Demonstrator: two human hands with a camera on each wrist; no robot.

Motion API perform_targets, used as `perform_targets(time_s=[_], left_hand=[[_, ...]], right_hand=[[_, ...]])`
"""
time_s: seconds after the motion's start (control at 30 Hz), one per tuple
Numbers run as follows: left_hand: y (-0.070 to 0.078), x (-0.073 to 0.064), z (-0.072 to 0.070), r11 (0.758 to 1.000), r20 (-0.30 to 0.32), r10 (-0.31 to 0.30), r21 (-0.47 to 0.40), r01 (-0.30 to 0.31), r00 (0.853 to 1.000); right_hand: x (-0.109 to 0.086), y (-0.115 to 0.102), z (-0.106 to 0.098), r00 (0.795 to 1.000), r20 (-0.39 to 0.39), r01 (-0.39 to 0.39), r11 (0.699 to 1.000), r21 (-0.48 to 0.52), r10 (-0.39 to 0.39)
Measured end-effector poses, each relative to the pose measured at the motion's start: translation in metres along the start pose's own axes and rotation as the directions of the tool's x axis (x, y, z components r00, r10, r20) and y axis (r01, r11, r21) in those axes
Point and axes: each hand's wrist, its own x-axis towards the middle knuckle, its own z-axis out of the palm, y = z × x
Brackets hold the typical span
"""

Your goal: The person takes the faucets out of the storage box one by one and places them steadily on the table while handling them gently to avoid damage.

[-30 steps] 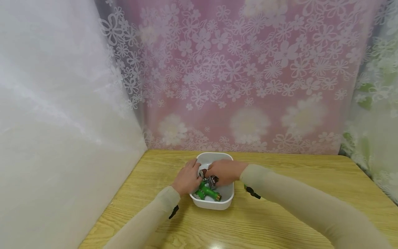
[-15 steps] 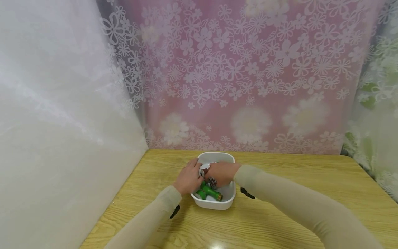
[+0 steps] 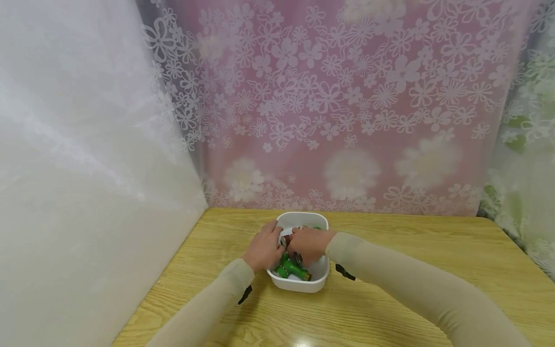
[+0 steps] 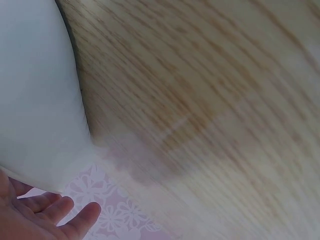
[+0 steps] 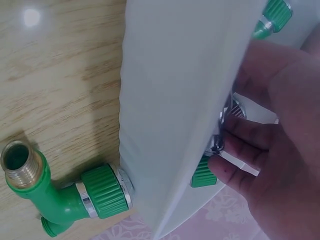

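A white plastic basin (image 3: 299, 286) holds green and chrome fittings. My right hand (image 3: 310, 243) reaches into it from the right, its curled fingers on a chrome fitting (image 5: 215, 144) that the wall partly hides. Close to those fingertips is a green ribbed knob (image 5: 204, 172); I cannot tell whether it joins the chrome part. At the basin's left rim rests my left hand (image 3: 262, 248), thumb inward, fingers loosely extended past the edge in the left wrist view. A green tap fitting (image 3: 295, 269) with a brass end lies at the basin's near end.
Outside the basin's right wall, a green angled tap (image 5: 65, 200) with a threaded brass mouth stands on the wooden table (image 3: 390, 289). My right forearm covers that spot in the head view. A pink flowered curtain (image 3: 347, 96) hangs behind, white sheeting (image 3: 86, 168) at left.
My right hand has shifted slightly left within the basin, and the metal part beneath it has turned. A bit of green now shows near the far right rim. The left hand stays put.
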Motion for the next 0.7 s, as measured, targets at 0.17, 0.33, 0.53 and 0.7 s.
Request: perform_targets(time_s=[0.17,0.33,0.53,0.7], left_hand=[[0.0,0.0,0.0,1.0,0.002,-0.002,0.007,0.002,1.0],[0.0,0.0,0.0,1.0,0.005,0.003,0.017,-0.003,1.0],[0.0,-0.001,0.0,1.0,-0.006,0.011,0.023,-0.011,1.0],[0.0,-0.001,0.001,1.0,-0.002,0.008,0.028,-0.008,1.0]], right_hand=[[-0.004,-0.001,-0.001,1.0,-0.022,0.01,1.0,0.013,-0.01],[-0.011,0.001,-0.003,0.999,-0.045,0.014,0.999,0.029,-0.012],[-0.021,0.005,-0.008,0.998,-0.067,0.022,0.999,0.041,-0.019],[-0.033,0.008,-0.01,0.996,-0.089,0.026,0.999,0.022,-0.024]])
